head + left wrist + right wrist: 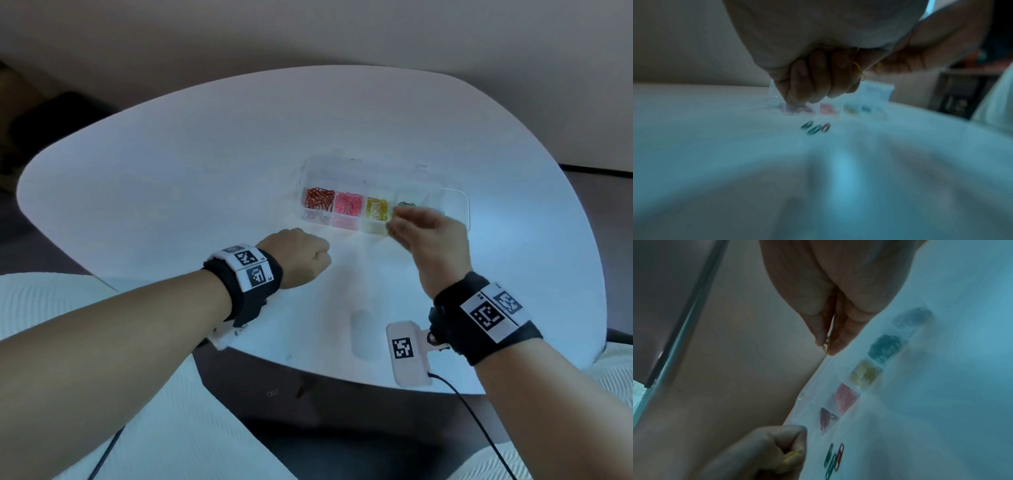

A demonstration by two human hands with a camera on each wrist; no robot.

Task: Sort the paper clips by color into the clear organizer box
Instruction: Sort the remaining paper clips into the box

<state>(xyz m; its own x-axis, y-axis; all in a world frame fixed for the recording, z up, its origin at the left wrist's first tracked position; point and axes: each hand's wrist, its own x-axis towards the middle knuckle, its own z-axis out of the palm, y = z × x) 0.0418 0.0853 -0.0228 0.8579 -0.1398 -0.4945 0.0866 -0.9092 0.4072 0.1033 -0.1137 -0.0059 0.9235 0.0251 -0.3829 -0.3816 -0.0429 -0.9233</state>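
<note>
Three loose clips (833,457) lie on the table: two green, one red. One organizer box (455,202) shows five filled compartments. Two hands are visible.

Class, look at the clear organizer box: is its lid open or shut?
Open. The lid stands raised behind the organizer box, and the right hand reaches over uncovered compartments of sorted paper clips.

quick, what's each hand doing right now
Left hand: fist curled round yellow paper clips.
Right hand: pinching a paper clip above the organizer box.
</note>
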